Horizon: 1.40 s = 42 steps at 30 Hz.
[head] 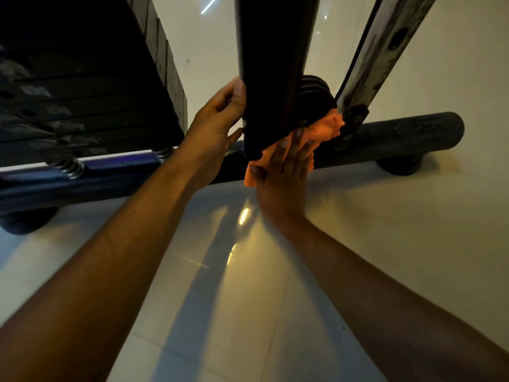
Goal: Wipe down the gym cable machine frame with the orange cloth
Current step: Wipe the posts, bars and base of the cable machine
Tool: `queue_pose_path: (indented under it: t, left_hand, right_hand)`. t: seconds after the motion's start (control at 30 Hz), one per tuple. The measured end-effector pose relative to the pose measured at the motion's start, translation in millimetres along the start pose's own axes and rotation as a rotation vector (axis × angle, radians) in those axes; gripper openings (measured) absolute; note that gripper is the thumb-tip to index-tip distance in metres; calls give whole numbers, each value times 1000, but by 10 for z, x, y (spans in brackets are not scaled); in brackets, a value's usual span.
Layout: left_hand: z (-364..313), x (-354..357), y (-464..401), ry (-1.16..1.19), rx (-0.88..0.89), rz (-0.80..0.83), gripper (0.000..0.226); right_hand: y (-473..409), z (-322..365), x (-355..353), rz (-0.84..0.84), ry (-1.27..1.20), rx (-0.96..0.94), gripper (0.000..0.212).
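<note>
A dark upright post (271,64) of the cable machine frame stands in the middle of the view and meets a black base bar (399,139) on the floor. My left hand (217,125) grips the post's left side, thumb up along its edge. My right hand (283,172) presses the orange cloth (327,128) against the foot of the post with straight, spread fingers. The cloth bunches out to the right toward a worn silver bar (377,53) and hangs below my palm on the left.
A black weight stack (82,86) fills the upper left, resting on springs (67,166) above the blue-black base bar. Round rubber feet (399,166) hold the base off the glossy pale tile floor (248,285). A dark pulley or disc sits behind the post.
</note>
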<state>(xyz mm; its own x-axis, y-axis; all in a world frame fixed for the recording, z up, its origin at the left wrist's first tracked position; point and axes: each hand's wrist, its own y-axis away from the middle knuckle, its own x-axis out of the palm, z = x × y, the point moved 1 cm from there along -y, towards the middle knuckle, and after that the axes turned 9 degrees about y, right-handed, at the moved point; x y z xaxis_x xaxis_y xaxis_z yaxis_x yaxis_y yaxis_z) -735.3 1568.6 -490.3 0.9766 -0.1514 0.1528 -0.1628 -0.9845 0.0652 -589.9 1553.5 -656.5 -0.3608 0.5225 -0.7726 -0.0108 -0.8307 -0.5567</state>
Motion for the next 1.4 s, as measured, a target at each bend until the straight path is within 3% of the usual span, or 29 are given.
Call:
queue_pose_path:
  t: [0.1, 0.23, 0.4, 0.47, 0.53, 0.6, 0.67, 0.87, 0.93, 1.03, 1.1, 1.2, 1.3, 1.4]
  left_hand:
    - [76, 4, -10, -11, -8, -2, 50]
    - [173, -10, 5, -12, -2, 36, 48]
    - [213, -19, 43, -54, -21, 24, 49]
    - [222, -28, 29, -62, -20, 24, 49]
    - [236, -26, 21, -51, -19, 23, 49]
    - [253, -10, 29, -34, -8, 27, 46]
    - [258, -3, 27, -19, -12, 44, 44]
    - [238, -9, 27, -63, -21, 30, 47]
    - [240, 5, 35, -67, -23, 20, 46]
    - [250, 4, 38, -52, -3, 20, 46]
    - [257, 3, 30, -47, 0, 31, 46]
    - [255, 2, 20, -48, -20, 30, 47]
    - [264, -26, 12, -36, -19, 18, 47]
    - [282, -17, 19, -46, -18, 10, 47]
  right_hand:
    - [-27, 270, -37, -27, -76, 190, 89]
    - [-107, 573, -35, -36, -223, 425, 100]
    - [40, 14, 56, -10, 78, 51, 111]
    - [68, -37, 21, 9, 87, 29, 106]
    - [38, 197, -4, -19, 10, 187, 100]
    - [-57, 523, 8, -17, -84, 406, 105]
    - [-118, 642, 15, 16, -105, 502, 111]
    - [181, -135, -8, 62, 195, -15, 92]
    - [143, -54, -45, 70, 155, 47, 90]
    - [-35, 495, -36, 96, -81, 418, 94]
    - [-110, 653, -26, 103, -153, 519, 101]
    - [4, 289, -15, 69, -9, 311, 106]
    - [82, -163, -113, 63, 128, 41, 95]
    - [-7, 14, -115, 30, -23, 177, 90]
